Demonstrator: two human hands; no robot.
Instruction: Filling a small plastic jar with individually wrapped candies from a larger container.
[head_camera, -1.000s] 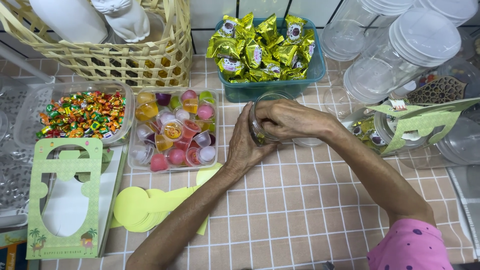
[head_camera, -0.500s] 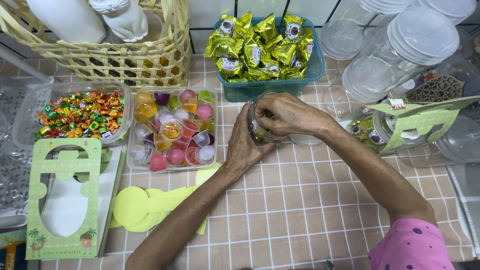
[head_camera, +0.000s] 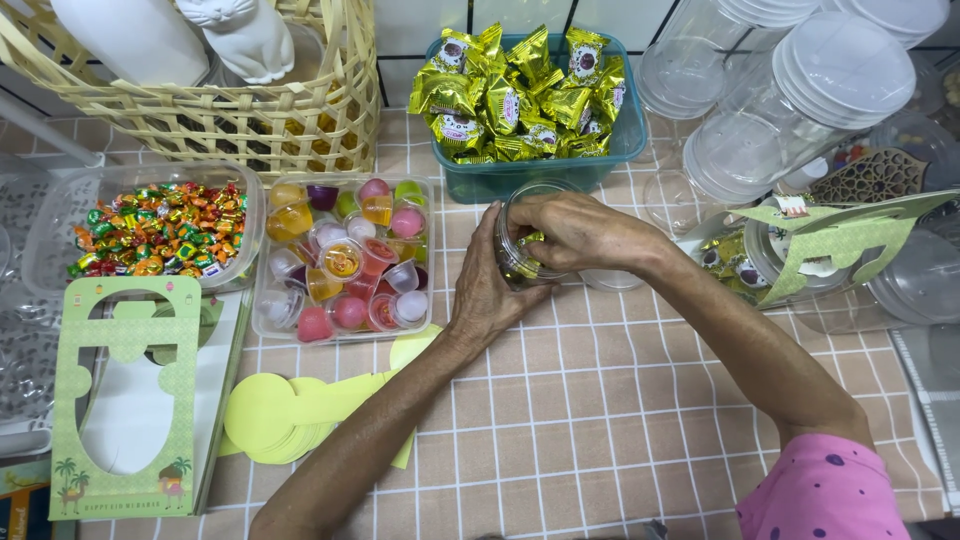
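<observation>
A clear round plastic jar (head_camera: 522, 262) stands on the checked tablecloth near the middle. My left hand (head_camera: 485, 290) wraps around its left side. My right hand (head_camera: 580, 232) lies over the jar's mouth with the fingers curled inside, touching gold-wrapped sweets in it. Just behind the jar stands a teal tub (head_camera: 610, 150) heaped with gold-wrapped candies (head_camera: 515, 95). What the right fingers pinch is hidden.
Left of the jar is a clear tray of coloured jelly cups (head_camera: 345, 260), then a tray of small wrapped sweets (head_camera: 160, 228). A wicker basket (head_camera: 230, 120) stands behind. Green card sleeves (head_camera: 125, 395), yellow paper discs (head_camera: 275, 415) and stacked clear jars with lids (head_camera: 800, 90) surround.
My right hand's fingers have dipped a little deeper into the jar's mouth. The left hand keeps its hold and the jar stays in place.
</observation>
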